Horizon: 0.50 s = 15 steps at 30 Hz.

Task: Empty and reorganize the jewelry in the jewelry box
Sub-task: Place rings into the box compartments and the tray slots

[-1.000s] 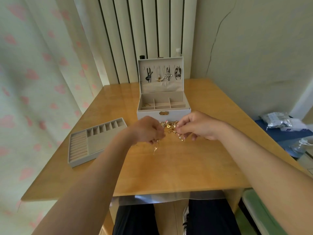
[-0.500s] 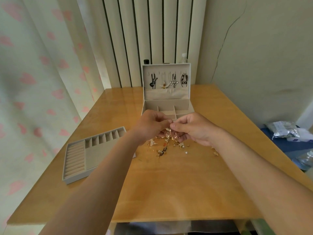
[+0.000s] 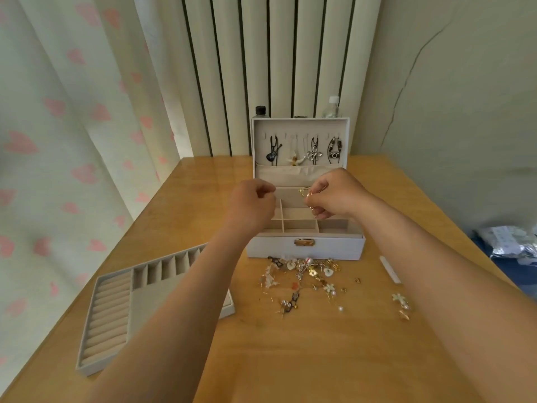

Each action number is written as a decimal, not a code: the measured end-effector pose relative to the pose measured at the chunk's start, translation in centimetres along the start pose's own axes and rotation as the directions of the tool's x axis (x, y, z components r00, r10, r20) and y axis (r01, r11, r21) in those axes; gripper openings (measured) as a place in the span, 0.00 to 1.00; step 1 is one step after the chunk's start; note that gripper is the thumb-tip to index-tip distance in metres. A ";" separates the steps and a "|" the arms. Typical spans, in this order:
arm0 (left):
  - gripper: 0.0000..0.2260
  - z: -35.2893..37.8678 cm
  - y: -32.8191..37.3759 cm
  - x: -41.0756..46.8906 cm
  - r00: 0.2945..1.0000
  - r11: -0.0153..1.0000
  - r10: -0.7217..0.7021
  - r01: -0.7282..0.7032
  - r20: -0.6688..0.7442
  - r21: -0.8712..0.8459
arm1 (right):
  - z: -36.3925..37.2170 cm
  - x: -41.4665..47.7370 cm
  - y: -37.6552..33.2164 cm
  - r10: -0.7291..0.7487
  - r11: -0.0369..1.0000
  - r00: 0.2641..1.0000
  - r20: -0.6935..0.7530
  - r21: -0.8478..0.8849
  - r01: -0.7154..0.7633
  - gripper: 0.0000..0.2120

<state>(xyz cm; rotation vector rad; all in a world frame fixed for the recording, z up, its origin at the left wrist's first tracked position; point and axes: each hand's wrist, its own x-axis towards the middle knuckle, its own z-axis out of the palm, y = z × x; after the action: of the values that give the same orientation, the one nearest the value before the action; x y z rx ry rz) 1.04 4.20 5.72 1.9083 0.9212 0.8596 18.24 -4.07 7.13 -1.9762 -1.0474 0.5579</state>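
The white jewelry box point(image 3: 305, 248) stands open on the wooden table point(image 3: 305, 359), with several necklaces point(image 3: 305, 151) hanging inside its raised lid. Both hands hover over its beige compartments. My right hand point(image 3: 337, 196) pinches a small gold piece of jewelry point(image 3: 304, 193) at its fingertips. My left hand point(image 3: 252, 205) is curled, thumb against forefinger, and I see nothing between them. A loose pile of gold and white jewelry point(image 3: 305, 274) lies on the table just in front of the box.
The box's grey insert tray point(image 3: 116, 309), with ring rolls and slots, lies at the left under my left forearm. A few stray pieces point(image 3: 402, 303) and a white strip point(image 3: 389, 269) lie to the right. Two bottles point(image 3: 260, 111) stand behind the box. Plastic bags point(image 3: 511, 245) sit beyond the right edge.
Both hands have lifted from the jewelry pile and moved away from me to above the open box. They have drawn apart, and the right hand has carried a gold piece up.
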 end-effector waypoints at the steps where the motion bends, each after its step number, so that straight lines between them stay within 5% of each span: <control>1: 0.09 0.0 -0.5 0.5 1.000 1.000 0.002 -0.002 0.007 0.024 | 0.2 1.1 0.2 0.004 0.999 1.000 0.006 -0.044 -0.004 0.06; 9: 0.09 0.6 -2.8 4.4 0.996 0.972 0.061 -0.075 0.070 0.221 | 3.3 7.3 1.3 0.012 0.968 0.999 0.050 -0.250 0.001 0.02; 15: 0.13 1.4 -3.3 5.7 0.997 0.960 0.059 -0.068 0.041 0.271 | 4.9 9.0 2.2 -0.029 0.835 0.995 0.100 -0.545 0.079 0.03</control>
<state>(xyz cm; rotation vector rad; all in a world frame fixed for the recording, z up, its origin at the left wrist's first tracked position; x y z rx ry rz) 4.07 9.76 3.43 2.1915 1.0047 0.7675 20.96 4.92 2.42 -2.4225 -1.4358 0.3325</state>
